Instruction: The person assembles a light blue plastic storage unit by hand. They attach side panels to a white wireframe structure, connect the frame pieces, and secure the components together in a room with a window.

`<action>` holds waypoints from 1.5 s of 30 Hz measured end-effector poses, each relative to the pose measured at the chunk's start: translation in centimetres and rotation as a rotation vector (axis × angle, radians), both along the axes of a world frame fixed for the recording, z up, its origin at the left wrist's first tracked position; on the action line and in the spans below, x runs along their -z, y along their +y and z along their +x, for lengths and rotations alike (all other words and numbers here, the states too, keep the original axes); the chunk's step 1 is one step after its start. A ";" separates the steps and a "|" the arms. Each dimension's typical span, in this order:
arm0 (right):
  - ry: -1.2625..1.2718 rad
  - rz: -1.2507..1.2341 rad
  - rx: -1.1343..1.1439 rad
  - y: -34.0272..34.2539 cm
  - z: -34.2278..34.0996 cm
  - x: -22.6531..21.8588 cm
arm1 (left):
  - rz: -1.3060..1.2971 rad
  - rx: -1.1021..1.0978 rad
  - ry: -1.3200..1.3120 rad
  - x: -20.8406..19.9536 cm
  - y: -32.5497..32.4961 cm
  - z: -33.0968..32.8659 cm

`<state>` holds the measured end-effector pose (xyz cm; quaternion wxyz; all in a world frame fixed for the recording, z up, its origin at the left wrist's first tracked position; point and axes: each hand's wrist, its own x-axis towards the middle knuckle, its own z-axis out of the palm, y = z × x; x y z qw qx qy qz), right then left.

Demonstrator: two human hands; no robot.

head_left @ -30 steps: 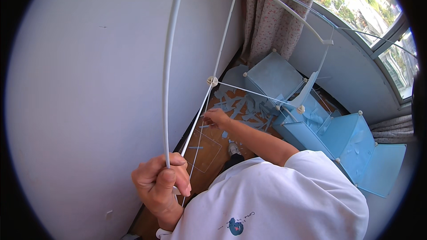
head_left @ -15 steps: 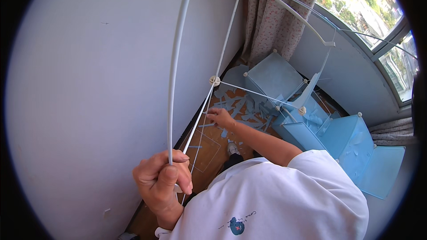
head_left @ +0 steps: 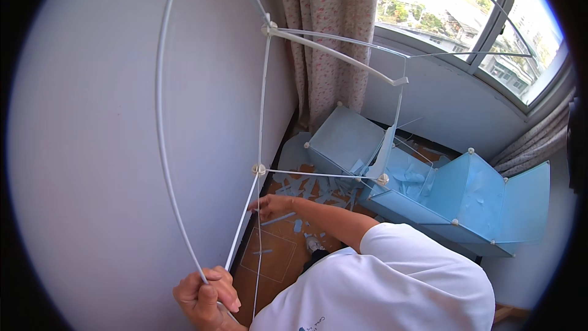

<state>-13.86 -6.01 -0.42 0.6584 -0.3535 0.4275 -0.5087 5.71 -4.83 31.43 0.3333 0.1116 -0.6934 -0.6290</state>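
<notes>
A white wire-frame cube structure (head_left: 263,104) with round cream connectors (head_left: 258,170) rises along the wall on my left. My left hand (head_left: 205,297), low in the picture, is wrapped round a long bowed white rod (head_left: 160,92) of it. Farther off, just below a connector, my right hand (head_left: 272,206) closes at a thin upright wire, one finger reaching toward a thicker white rod (head_left: 242,224). How firmly those fingers grip is hard to see. A torn strip of pale blue sheet (head_left: 386,150) hangs on the frame near another connector (head_left: 382,179).
Pale blue panelled cube shelves (head_left: 429,202) lie on the right by the wall under a window (head_left: 441,12). Torn blue scraps (head_left: 297,190) litter the wooden floor (head_left: 272,257). A flowered curtain (head_left: 327,37) hangs in the corner. My shoe (head_left: 313,244) stands close to the scraps.
The view has swung up and right, showing more window. Both hands and the frame now appear farther left and lower. Each hand stays at the same part of the frame.
</notes>
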 end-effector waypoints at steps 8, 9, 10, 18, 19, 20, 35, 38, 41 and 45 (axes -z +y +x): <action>0.627 -0.140 -0.095 0.7 -1.7 1.0 | 0.112 0.013 -0.046 -0.5 -1.4 0.5; 0.742 -0.197 -0.088 0.9 -1.6 1.0 | 0.116 0.019 -0.029 -0.4 -1.7 0.7; 0.838 -0.210 -0.058 1.1 -1.5 1.0 | 0.121 0.025 -0.012 -0.3 -2.0 0.9; 1.162 0.124 0.285 2.8 2.3 -0.1 | 0.078 -0.083 -0.007 0.7 -2.5 0.6; 1.178 0.114 0.321 2.8 2.8 0.0 | 0.074 -0.080 -0.004 0.8 -2.3 0.5; 1.190 0.106 0.362 2.9 3.3 0.1 | 0.070 -0.073 -0.003 0.8 -2.1 0.2; 1.517 -0.090 0.073 2.5 4.3 1.7 | 0.085 -0.094 -0.102 0.9 -1.7 -2.3; 1.266 0.072 0.407 2.4 5.3 1.6 | 0.069 -0.062 -0.096 0.9 -2.0 -1.8; 0.767 0.130 0.565 2.4 4.8 2.5 | 0.056 -0.032 -0.076 0.8 -2.0 -1.7; 0.297 0.276 0.520 2.6 3.3 2.5 | 0.061 -0.005 -0.052 0.8 -1.7 -2.2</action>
